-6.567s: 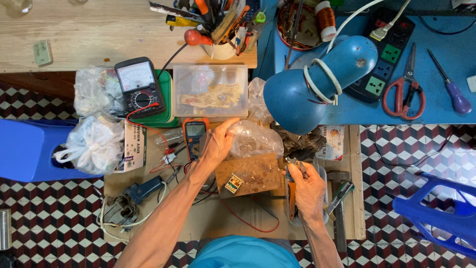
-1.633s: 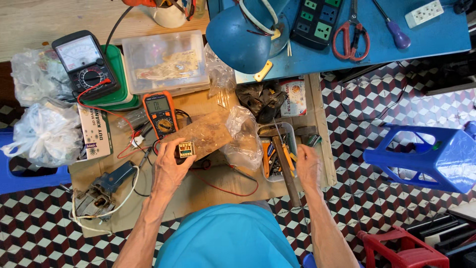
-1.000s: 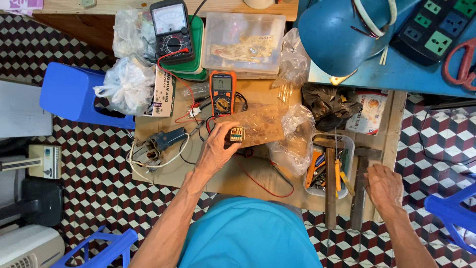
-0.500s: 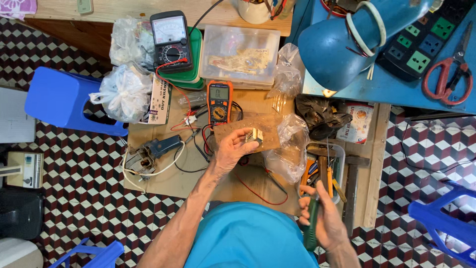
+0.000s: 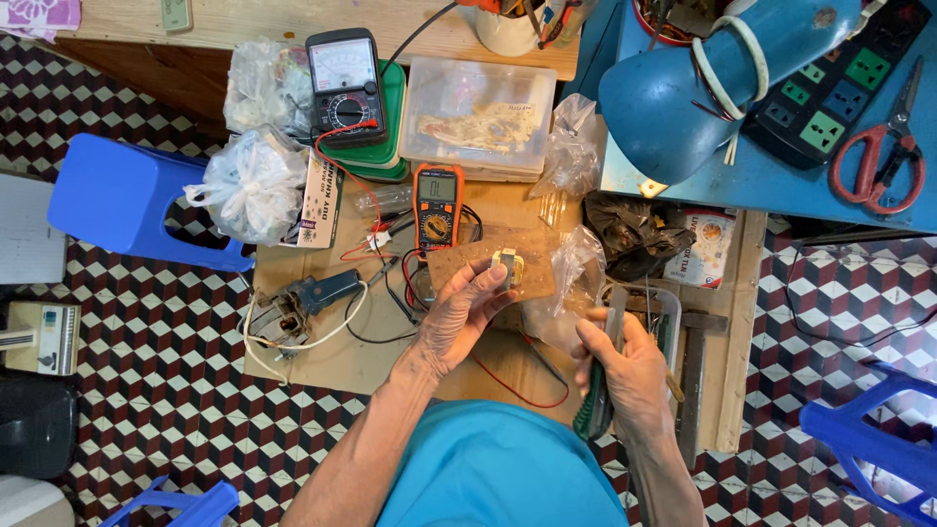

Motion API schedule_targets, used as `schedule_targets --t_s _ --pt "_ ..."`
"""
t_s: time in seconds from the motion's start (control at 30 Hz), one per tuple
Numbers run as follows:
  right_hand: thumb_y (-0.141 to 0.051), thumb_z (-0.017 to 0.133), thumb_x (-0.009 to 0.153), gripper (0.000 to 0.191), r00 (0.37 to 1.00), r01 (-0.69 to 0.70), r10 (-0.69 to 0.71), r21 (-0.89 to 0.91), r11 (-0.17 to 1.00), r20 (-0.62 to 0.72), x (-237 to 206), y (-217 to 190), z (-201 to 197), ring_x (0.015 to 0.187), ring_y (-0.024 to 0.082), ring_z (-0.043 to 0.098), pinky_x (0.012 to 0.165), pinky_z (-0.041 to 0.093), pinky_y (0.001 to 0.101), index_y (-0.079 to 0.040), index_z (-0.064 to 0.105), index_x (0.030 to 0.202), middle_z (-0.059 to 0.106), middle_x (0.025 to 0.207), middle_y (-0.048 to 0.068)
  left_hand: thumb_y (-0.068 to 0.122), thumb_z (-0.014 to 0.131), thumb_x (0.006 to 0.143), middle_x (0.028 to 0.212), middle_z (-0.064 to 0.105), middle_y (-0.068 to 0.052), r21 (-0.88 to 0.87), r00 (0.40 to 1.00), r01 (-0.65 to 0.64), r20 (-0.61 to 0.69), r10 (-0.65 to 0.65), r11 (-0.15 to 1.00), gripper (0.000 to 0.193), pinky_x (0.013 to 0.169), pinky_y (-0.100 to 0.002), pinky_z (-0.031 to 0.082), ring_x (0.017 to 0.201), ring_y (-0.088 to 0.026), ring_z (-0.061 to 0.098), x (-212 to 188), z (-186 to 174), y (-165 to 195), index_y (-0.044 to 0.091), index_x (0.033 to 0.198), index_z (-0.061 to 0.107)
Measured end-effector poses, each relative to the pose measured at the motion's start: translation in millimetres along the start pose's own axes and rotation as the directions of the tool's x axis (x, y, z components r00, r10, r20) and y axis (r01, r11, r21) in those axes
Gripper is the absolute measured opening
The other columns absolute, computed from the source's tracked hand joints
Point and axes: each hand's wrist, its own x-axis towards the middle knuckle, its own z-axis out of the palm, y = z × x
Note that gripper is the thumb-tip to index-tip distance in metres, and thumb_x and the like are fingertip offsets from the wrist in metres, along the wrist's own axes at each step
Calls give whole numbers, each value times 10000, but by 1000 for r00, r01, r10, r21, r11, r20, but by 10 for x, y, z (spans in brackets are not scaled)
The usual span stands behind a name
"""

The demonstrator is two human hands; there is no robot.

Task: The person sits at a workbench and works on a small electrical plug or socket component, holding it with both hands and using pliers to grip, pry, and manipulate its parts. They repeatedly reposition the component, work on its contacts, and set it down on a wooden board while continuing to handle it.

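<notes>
We see the left hand (image 5: 459, 317) pinching a brown board (image 5: 493, 273) that carries a small transformer (image 5: 508, 265), held just above the low wooden bench (image 5: 322, 356). The right hand (image 5: 625, 366) is clenched around green-handled pliers (image 5: 597, 395) (jaws up, near a clear plastic bag (image 5: 576, 263)). An orange meter (image 5: 437, 207) lies just beyond the board, a blue lamp (image 5: 683, 98) farther right.

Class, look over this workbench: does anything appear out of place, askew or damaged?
Yes. The brown circuit board is held tilted off the bench by the left hand. Red and black test leads sprawl tangled beside the orange multimeter. Nothing looks spilled or broken.
</notes>
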Motion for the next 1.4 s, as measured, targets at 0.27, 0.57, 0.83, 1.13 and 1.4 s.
schedule_targets --t_s 0.27,0.57,0.83,1.13,1.4 --pt "-325 501 1013 554 976 -43 -5 216 976 217 7 -255 369 862 113 597 781 506 276 -69 489 1503 713 1090 85 285 759 924 1078 711 -57 -131 1000 10 -12 -12 991 357 907 -303 577 990 -167 686 -68 113 24 82 1202 664" --pt "-223 572 994 653 957 140 -160 97 985 244 -143 -227 492 724 86 562 573 481 228 -89 372 1601 664 1090 61 284 723 958 1094 714 -121 -256 997 72 -21 -80 964 378 879 -295 601 952 -183 698 -82 129 90 19 1221 662" --pt "-293 509 1039 569 964 128 -163 172 977 211 -161 -239 538 634 62 526 489 432 208 -80 451 1563 627 964 37 295 706 964 1101 699 -139 -280 993 109 -13 -117 954 445 857 -286 604 929 -180 696 -73 93 74 55 1330 623" --pt "-235 522 1036 543 954 134 -164 130 982 252 -198 -231 594 661 79 566 553 496 223 -62 471 1548 632 924 61 322 675 983 1104 705 -126 -249 991 125 76 -110 960 505 837 -303 573 891 -157 678 -102 56 78 74 1415 592" --pt "-205 534 1025 539 941 122 -149 105 987 305 -183 -167 694 634 79 536 492 431 220 -70 477 1543 621 920 47 280 677 952 1059 699 -50 90 996 19 -89 -11 996 346 876 -296 568 940 -128 670 -122 152 28 95 1238 618"
